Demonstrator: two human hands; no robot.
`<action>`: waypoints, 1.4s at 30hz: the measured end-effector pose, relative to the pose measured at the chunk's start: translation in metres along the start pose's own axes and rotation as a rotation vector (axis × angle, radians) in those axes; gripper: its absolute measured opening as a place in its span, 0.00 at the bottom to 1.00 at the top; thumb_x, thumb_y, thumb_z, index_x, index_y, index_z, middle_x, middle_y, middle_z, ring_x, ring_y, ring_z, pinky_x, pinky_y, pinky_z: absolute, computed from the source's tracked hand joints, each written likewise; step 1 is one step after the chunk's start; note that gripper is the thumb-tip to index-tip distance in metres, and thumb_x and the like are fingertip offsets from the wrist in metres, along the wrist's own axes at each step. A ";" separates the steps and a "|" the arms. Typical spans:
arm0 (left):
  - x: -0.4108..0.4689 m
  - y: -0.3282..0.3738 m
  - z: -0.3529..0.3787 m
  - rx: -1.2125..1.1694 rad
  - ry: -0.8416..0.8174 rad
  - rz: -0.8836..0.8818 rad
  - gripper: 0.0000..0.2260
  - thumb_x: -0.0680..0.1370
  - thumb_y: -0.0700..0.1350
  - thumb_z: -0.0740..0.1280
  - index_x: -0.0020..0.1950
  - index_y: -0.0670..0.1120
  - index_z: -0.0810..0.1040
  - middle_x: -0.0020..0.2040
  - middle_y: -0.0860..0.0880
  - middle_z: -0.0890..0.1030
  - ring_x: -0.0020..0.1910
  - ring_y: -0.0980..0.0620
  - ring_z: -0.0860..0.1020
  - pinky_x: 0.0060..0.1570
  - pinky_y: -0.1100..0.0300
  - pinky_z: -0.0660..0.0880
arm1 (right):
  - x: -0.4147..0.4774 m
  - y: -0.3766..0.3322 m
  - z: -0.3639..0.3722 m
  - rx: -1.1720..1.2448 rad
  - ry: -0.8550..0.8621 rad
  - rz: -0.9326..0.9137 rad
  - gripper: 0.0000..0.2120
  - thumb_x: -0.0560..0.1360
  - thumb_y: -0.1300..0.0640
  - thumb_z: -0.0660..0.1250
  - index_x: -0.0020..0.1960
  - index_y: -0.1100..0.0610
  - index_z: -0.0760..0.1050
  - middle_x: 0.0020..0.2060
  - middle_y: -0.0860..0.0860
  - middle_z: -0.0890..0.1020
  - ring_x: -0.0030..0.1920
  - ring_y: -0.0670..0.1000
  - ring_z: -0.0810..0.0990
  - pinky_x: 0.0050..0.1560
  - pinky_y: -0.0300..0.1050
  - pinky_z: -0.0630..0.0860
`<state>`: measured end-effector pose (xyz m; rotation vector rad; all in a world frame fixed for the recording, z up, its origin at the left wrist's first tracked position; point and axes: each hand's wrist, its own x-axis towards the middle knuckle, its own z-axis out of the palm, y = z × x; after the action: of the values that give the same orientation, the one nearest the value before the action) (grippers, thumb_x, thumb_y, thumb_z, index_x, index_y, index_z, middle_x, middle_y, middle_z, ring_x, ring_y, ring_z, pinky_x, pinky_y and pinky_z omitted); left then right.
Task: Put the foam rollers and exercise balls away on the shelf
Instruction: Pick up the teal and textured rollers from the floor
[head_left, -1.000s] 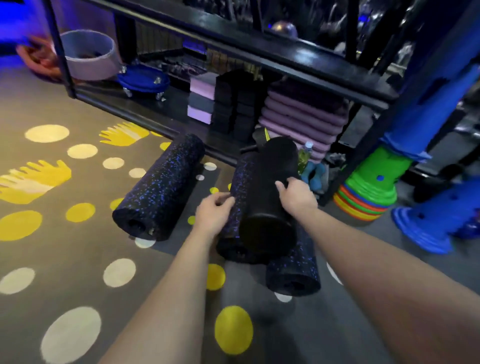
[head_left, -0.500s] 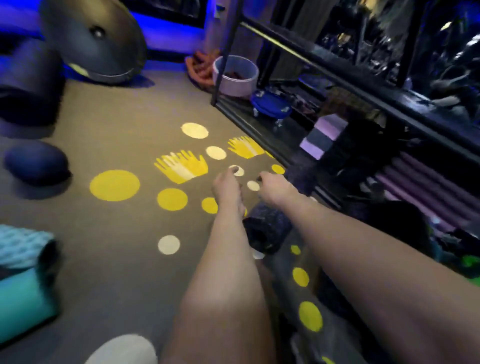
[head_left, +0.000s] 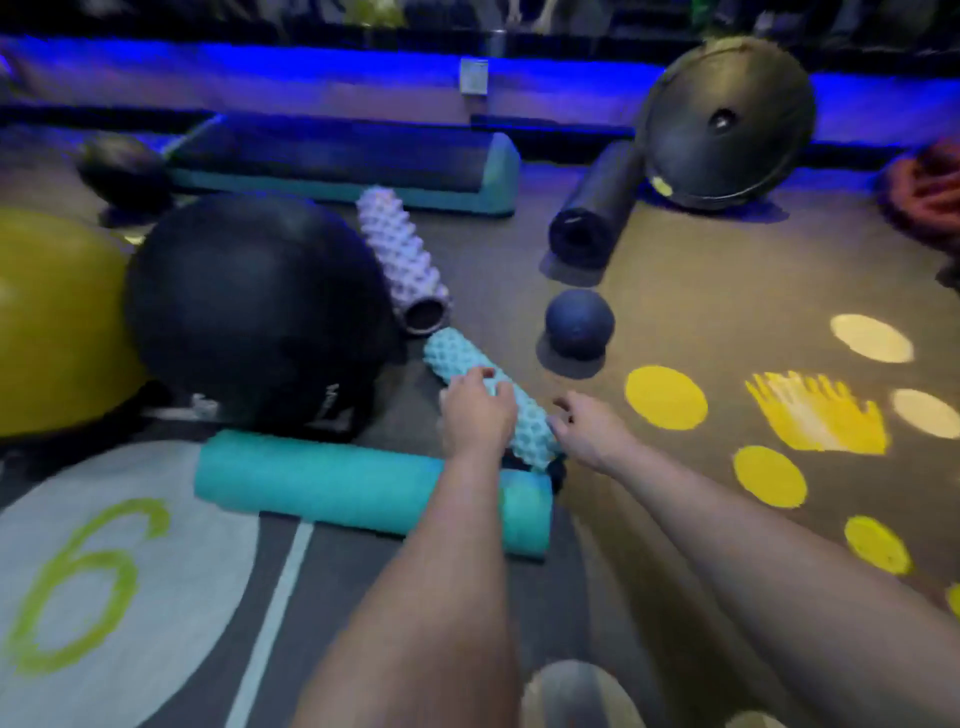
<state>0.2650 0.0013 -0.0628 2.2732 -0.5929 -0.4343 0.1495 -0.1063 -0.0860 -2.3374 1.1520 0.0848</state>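
Knobbly teal roller (head_left: 452, 356) lies on the floor, near end against the smooth teal roller (head_left: 337, 478). Left hand (head_left: 478, 413) curls over its middle. Right hand (head_left: 589, 428) is loosely open beside that end, holding nothing (contact unclear). Risk: lifted one-handed, it may tip and set the small dark ball (head_left: 579, 325) rolling.

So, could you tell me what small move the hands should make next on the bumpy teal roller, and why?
Probably close the right hand round the near end of the bumpy teal roller. The left hand curls over its middle, but the right hand lies loose beside the roller, not yet round it, so a lift now would likely leave one end unsupported.
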 end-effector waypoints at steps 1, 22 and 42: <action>-0.006 -0.029 -0.009 0.212 -0.113 0.018 0.20 0.81 0.55 0.62 0.73 0.54 0.73 0.76 0.45 0.69 0.77 0.42 0.65 0.71 0.43 0.64 | 0.008 -0.006 0.016 -0.015 -0.040 -0.031 0.25 0.81 0.51 0.64 0.75 0.61 0.68 0.72 0.60 0.73 0.72 0.60 0.72 0.69 0.50 0.68; -0.118 -0.092 0.017 1.017 -0.249 0.113 0.45 0.65 0.58 0.76 0.76 0.53 0.57 0.77 0.41 0.57 0.77 0.33 0.55 0.77 0.34 0.44 | -0.058 0.127 -0.033 -0.463 -0.543 0.105 0.32 0.60 0.33 0.77 0.51 0.55 0.76 0.56 0.56 0.76 0.50 0.57 0.79 0.54 0.54 0.81; -0.177 0.153 0.247 0.349 -0.679 0.555 0.42 0.72 0.58 0.77 0.81 0.47 0.62 0.74 0.38 0.70 0.72 0.38 0.71 0.68 0.48 0.69 | -0.178 0.362 -0.114 0.280 0.257 1.022 0.36 0.78 0.36 0.61 0.75 0.61 0.68 0.73 0.59 0.71 0.73 0.59 0.71 0.68 0.48 0.70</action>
<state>-0.0418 -0.1411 -0.0943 2.1079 -1.6983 -0.8715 -0.2559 -0.2137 -0.0940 -1.3473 2.2090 -0.0194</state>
